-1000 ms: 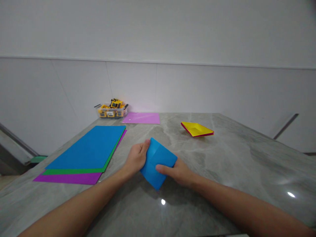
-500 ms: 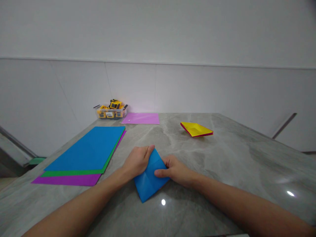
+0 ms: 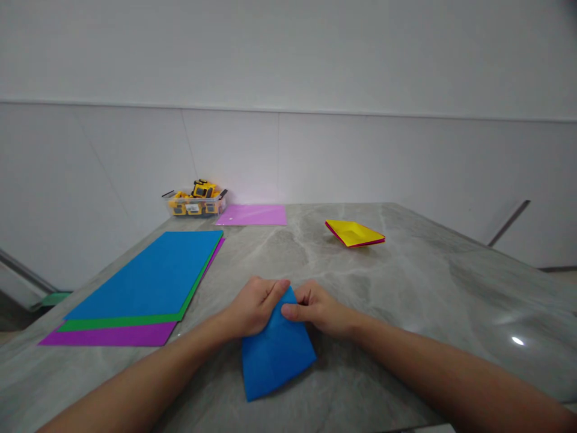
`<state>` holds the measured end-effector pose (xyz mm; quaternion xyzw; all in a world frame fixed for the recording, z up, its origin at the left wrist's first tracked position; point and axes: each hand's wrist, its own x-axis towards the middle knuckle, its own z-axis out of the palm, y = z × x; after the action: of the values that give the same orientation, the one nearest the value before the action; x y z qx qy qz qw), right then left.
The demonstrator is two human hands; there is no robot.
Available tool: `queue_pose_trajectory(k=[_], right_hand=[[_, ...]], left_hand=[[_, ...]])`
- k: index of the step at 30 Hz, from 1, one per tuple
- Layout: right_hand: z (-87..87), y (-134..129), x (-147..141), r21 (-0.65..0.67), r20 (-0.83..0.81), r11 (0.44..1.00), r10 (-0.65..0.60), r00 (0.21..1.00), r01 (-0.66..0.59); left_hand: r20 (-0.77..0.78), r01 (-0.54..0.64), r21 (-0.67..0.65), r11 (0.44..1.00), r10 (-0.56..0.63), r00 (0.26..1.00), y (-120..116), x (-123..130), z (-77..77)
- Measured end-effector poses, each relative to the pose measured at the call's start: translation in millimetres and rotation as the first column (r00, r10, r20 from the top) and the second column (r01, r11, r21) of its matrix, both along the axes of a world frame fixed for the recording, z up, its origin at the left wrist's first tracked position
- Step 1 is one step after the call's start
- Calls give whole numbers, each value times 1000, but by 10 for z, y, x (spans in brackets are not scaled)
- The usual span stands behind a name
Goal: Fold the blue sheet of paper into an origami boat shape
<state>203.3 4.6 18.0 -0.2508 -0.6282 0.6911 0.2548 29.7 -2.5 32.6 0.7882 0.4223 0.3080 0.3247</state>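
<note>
At the lower centre of the frame, the left hand (image 3: 255, 308) and the right hand (image 3: 322, 310) are both grasping the folded blue paper (image 3: 277, 355), each grip pinching near its upper corner, probably for keeping the folds together. The yellow and red folded papers (image 3: 354, 233) are lying on the bench (image 3: 396, 282), right of centre.

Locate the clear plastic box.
In the head view, the clear plastic box sits at the table's far left, against the wall, beside the pink sheet.

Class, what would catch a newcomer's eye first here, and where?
Likely the folded blue paper, held by the left hand and right hand, front and centre. Next, the yellow-and-red piece farther back, right of centre, then the large blue sheet at left.
</note>
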Motion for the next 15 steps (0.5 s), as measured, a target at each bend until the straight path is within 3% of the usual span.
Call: queue_pose_trajectory(k=[3,7,11,15], right_hand=[[-1,23,20,40,18,999,-9,1000,8],[-33,70,36,129,24,989,-73,997,70],[-19,69,46,92,7,994,-55,998,54],[-1,124,69,114,-34,972,-204,978,206]], left_hand=[[41,18,-52,998,-15,999,6,-7,-29],[-4,24,-11,1000,-24,1000,9,1,-61],[31,39,-22,999,-38,999,14,-24,-43],[35,-82,67,994,80,996,103,-105,15]])
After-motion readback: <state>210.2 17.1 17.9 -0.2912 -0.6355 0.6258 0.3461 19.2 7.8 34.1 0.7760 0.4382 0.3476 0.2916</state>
